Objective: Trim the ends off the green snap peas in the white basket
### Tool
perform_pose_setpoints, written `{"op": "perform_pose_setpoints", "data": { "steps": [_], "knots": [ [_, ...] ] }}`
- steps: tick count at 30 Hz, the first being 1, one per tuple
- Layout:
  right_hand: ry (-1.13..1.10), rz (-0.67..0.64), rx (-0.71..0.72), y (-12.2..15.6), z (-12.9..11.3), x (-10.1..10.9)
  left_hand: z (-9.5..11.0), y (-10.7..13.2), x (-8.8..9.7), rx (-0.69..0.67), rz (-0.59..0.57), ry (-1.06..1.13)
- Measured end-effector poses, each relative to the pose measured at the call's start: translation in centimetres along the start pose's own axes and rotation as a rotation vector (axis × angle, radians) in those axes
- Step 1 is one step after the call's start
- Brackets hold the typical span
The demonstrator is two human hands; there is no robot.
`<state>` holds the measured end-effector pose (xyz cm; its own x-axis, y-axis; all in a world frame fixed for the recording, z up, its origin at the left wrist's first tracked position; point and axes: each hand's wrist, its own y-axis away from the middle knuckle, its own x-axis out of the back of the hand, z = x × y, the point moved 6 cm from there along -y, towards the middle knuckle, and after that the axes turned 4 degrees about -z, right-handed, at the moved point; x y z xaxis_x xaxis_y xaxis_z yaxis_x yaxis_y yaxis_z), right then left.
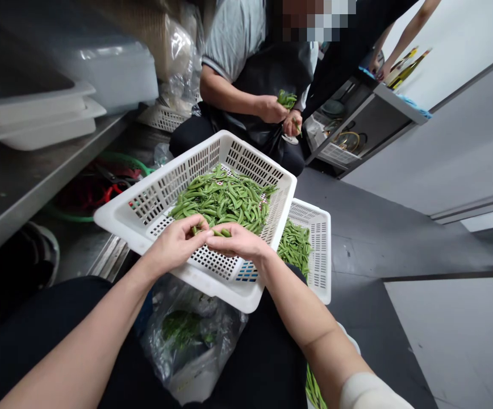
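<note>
Over the near side of a white slotted plastic basket (118, 216), my two hands meet at the fingertips. My left hand (177, 243) is closed in a pinch on the end of a green pea pod (195, 229). My right hand (240, 241) has its fingers curled round a few pea pods (222, 233), its thumb touching the left fingertips. Beneath and beyond them, a loose heap of pea pods (229, 196) covers the basket's floor. Below the near rim, a clear plastic bag (187, 352) with green scraps inside sits between my knees.
A second white basket (321, 250) of pods stands on the floor at right. Across from me, a co-worker's hands (274, 109) hold pods. A steel shelf (101, 142) with white tubs (50, 125) juts in at left, above a green-rimmed basin (144, 167). Bottles (408, 68) top a rack.
</note>
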<state>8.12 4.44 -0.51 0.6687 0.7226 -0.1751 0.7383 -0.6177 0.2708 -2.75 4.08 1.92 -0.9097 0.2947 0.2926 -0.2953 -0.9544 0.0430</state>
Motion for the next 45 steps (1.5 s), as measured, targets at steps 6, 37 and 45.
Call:
{"op": "perform_pose_setpoints", "data": {
  "steps": [6,37,45],
  "knots": [
    [-0.079,0.469,0.286,-0.5,-1.3,-0.1,-0.6,-0.3,-0.2,0.047,0.342,0.437],
    [0.958,0.557,0.263,0.6,-3.4,0.8,-2.1,-0.7,-2.1,0.228,0.195,0.861],
    [0.063,0.821,0.265,9.2,-2.8,9.8,1.3,3.8,-2.7,0.223,-0.703,0.225]
  ]
}}
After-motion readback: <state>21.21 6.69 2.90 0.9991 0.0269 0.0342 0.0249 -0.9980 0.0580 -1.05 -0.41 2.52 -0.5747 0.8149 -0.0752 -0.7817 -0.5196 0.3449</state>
